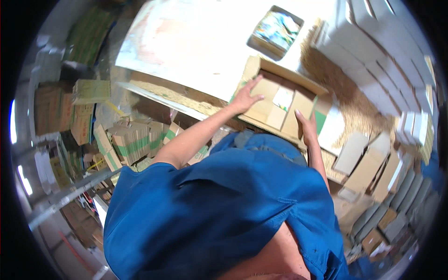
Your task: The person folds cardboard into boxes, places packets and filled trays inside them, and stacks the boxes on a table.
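In the head view an open cardboard carton with green bands rests at the near edge of a white tabletop, close to my waist. Inside it lie flat brown cardboard boxes or panels, and a small printed paper is on top of them. My left hand is over the carton's left side, thumb and fingers spread, with nothing seen in its grasp. At the right side is my right hand, thumb over the contents and fingers near the right wall; its grip is unclear.
A tray of colourful printed packets stands beyond the carton on the white tabletop. White boxes are stacked at right. Folded cardboard cartons stand below the table at left. Long cardboard pieces lie at right.
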Tool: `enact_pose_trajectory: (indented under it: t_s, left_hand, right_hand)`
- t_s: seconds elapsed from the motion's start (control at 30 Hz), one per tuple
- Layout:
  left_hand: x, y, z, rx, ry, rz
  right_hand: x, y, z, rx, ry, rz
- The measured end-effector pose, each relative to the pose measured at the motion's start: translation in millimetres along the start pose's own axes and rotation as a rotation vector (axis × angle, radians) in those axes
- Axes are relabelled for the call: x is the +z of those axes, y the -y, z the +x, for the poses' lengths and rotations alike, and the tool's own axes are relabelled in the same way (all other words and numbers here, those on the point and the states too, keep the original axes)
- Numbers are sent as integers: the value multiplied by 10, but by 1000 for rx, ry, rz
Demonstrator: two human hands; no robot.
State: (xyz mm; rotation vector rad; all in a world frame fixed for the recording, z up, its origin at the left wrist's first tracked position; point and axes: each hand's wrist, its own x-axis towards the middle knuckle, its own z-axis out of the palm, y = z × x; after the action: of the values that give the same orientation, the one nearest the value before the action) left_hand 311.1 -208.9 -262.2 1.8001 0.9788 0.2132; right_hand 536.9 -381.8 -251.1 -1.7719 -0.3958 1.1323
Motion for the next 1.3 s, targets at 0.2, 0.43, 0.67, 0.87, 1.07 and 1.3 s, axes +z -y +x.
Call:
enact_pose_trajectory:
  t_s: [0.2, 0.43, 0.67, 0.87, 1.07, 1.3]
  left_hand:
    - [-177, 210, 60, 45, 7, -457]
    - [-743, 166, -32, 7, -16, -569]
    - [-2017, 157, -229, -285, -213, -704]
    - [-2301, 953, -594, -187, -542, -948]
    - [-1719, 1036, -630, -404, -552, -892]
    - [-735, 894, -270, -168, -169, -442]
  right_hand:
    - [-90, 58, -86, 305, 88, 186]
    - [310, -63, 114, 346, 186, 255]
    - [1463, 311, 557, 286, 312, 302]
    - [2362, 635, 1157, 201, 204, 190]
    - [3006, 1011, 1638, 149, 324, 81]
    - [2552, 1169, 1438, -110, 497, -24]
